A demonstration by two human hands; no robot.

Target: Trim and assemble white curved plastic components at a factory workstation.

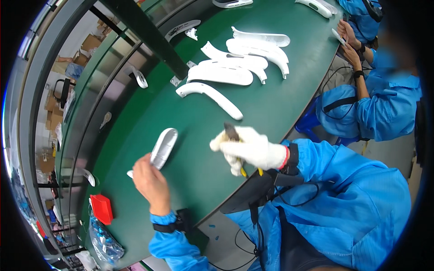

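White moulded plastic, a long curved shell (163,147), sits tilted in my left hand (151,183), its hollow side up, just above the green bench (194,167). The bare fingers close round its lower end, wrist bent back. My right hand (251,149), in a white cloth glove, is fisted round a dark-tipped tool with a yellow handle (233,135), held near the shell but apart from it. Farther up the bench lie more smooth white curved shells (235,63) in a loose pile. A small red tray (101,208) rests at my left, and a person in a blue smock (384,104) works to my right.
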